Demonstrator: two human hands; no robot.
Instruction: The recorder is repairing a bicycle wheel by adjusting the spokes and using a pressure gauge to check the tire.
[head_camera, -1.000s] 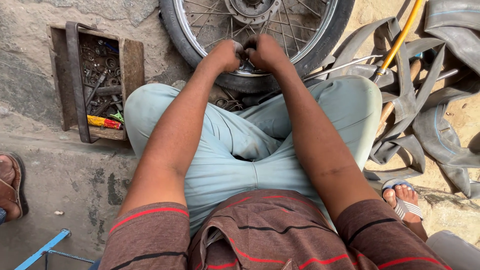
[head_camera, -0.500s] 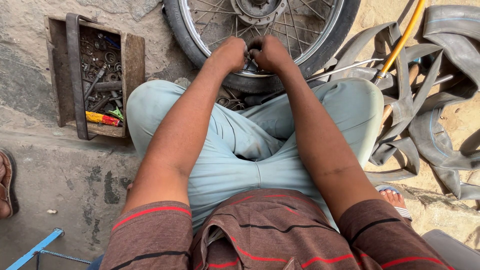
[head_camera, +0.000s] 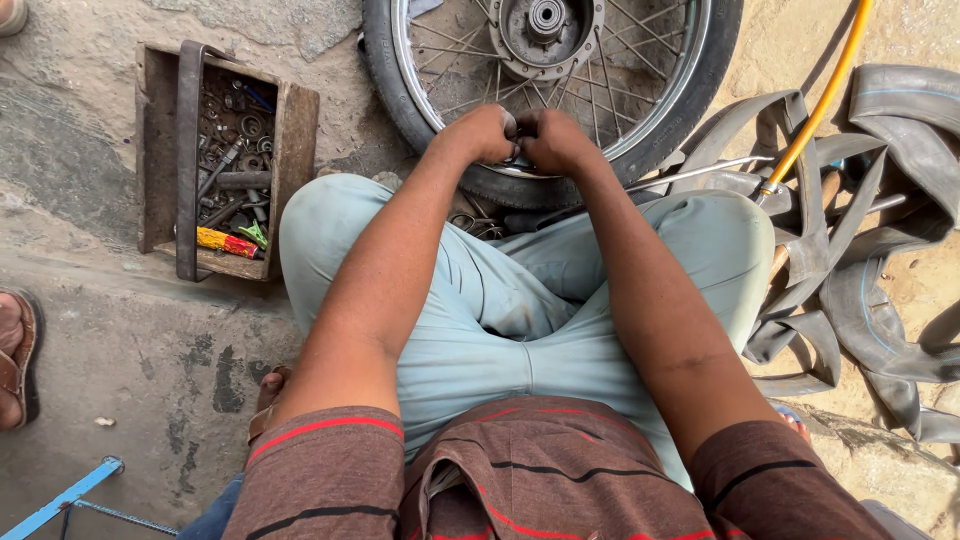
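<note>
Rough concrete floor w/ dark stains, sandy ground, daylight.

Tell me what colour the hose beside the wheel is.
The hose is yellow, seen best in the head view.

Both hands, left hand and right hand, clenched at wheel rim.

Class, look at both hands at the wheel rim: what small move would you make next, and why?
Probably keep both fists closed and press along the rim a little. The left hand and right hand are clenched side by side at the near edge of the spoked wheel, where tyre meets rim; what their grip encloses is hidden.
</note>
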